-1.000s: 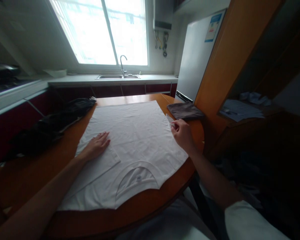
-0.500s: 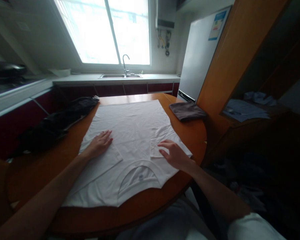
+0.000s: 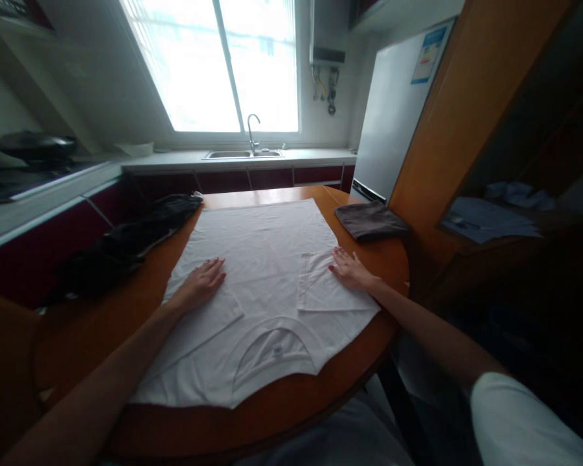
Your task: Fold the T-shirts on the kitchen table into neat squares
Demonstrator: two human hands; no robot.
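Note:
A white T-shirt (image 3: 262, 259) lies spread on the wooden table (image 3: 315, 395), its neckline toward me and its hem at the far side. Both sleeves are folded inward over the body. My left hand (image 3: 201, 283) rests flat and open on the left sleeve, fingers pointing to the far right. On the other side, my right hand (image 3: 350, 266) lies open with its fingers stretched over the outer part of the right sleeve, near the shirt's side edge. Neither hand grips the cloth.
A folded dark grey cloth (image 3: 372, 221) sits at the table's far right. Black clothing (image 3: 140, 233) is heaped along the left edge. Beyond are a counter with a sink (image 3: 243, 154), a fridge (image 3: 398, 110) and a stove with a pan (image 3: 34, 145).
My right hand has moved away from me and outward, from the sleeve's inner edge to its outer part, and its fingers have straightened. My left hand stays on the left sleeve.

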